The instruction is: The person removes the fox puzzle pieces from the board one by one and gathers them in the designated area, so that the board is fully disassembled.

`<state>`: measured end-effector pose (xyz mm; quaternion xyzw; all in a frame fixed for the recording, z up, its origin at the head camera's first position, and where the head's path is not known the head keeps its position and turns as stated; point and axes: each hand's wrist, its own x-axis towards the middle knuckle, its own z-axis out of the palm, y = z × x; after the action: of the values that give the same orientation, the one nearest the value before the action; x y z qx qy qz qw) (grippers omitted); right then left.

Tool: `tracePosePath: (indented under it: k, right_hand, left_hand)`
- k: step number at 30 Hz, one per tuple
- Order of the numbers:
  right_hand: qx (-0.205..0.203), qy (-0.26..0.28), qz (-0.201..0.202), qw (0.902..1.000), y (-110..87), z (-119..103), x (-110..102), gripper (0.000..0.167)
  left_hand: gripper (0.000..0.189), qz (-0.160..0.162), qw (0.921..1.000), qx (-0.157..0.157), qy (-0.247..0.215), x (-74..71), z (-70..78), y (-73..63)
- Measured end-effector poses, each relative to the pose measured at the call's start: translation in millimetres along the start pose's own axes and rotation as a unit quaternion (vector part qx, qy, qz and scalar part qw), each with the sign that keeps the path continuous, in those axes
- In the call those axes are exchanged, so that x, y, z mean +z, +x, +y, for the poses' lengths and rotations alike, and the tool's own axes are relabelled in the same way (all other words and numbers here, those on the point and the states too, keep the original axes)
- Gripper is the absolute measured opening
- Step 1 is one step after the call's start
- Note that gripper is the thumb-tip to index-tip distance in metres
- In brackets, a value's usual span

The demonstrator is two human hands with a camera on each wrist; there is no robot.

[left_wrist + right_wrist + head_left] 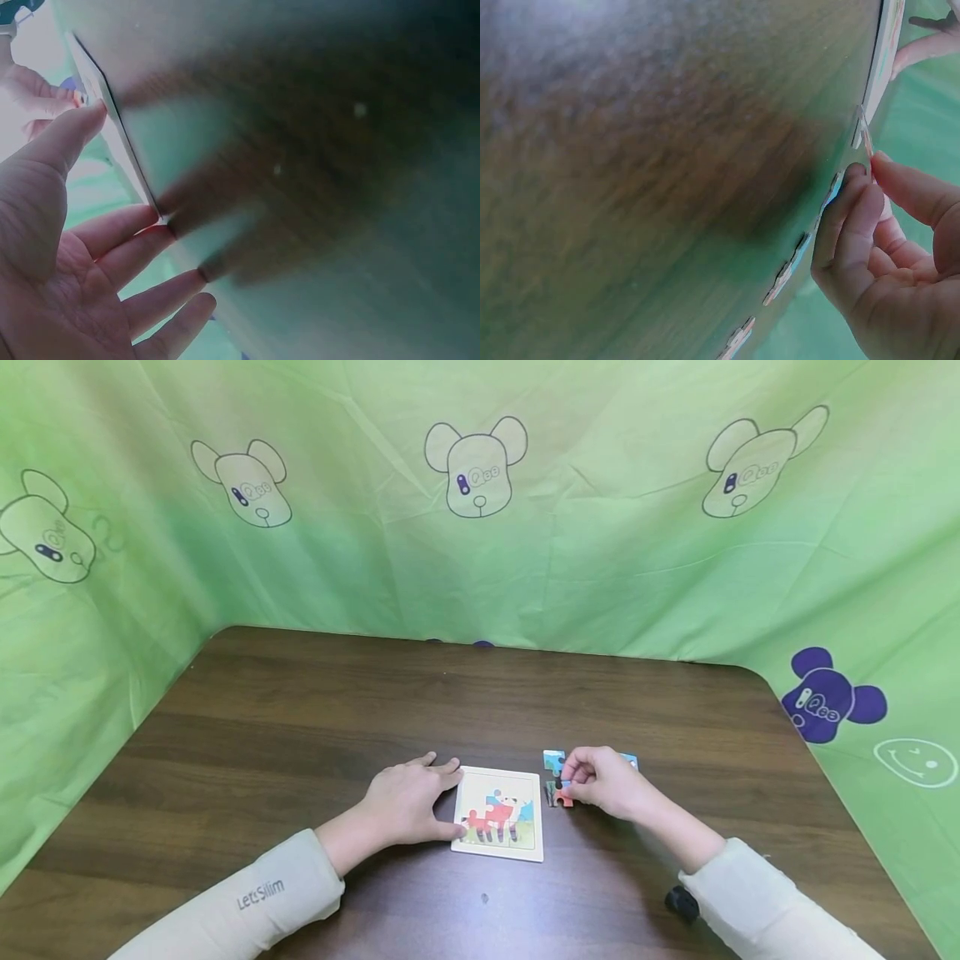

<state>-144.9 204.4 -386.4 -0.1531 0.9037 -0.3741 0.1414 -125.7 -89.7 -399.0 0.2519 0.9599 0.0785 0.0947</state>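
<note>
A square puzzle board with a pale frame lies on the table, partly filled with pieces that show a red animal with striped legs. My left hand rests at its left edge, fingers spread and thumb on the lower left corner. In the left wrist view, the thumb and fingertips touch the frame. To the right of the board, my right hand pinches a thin puzzle piece between thumb and fingers, tilted up on edge. The piece's printed picture is mostly hidden.
Loose puzzle pieces lie around the right hand: a blue and green one, and a blue one behind it. More pieces line the table in the right wrist view. A small black object sits by the right sleeve. Green curtain surrounds the table.
</note>
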Motion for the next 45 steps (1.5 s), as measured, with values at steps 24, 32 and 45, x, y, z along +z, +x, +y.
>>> tracePosePath:
  k: [24,32,45]
  right_hand:
    - [-0.107,-0.088,-0.025,0.99,14.6,-19,15,0.011]
    - [-0.141,-0.117,-0.078,0.9798,24.9,-34,32,0.018]
    - [-0.148,-0.142,-0.092,0.9746,25.0,-37,43,0.021]
  left_hand:
    - [0.077,-0.003,1.0,-0.003,0.004,-1.2,-1.0,3.5]
    - [0.077,-0.006,1.0,-0.002,0.0,-2.1,0.1,4.1]
    - [0.077,-0.003,1.0,-0.001,-0.004,0.6,-0.7,1.8]
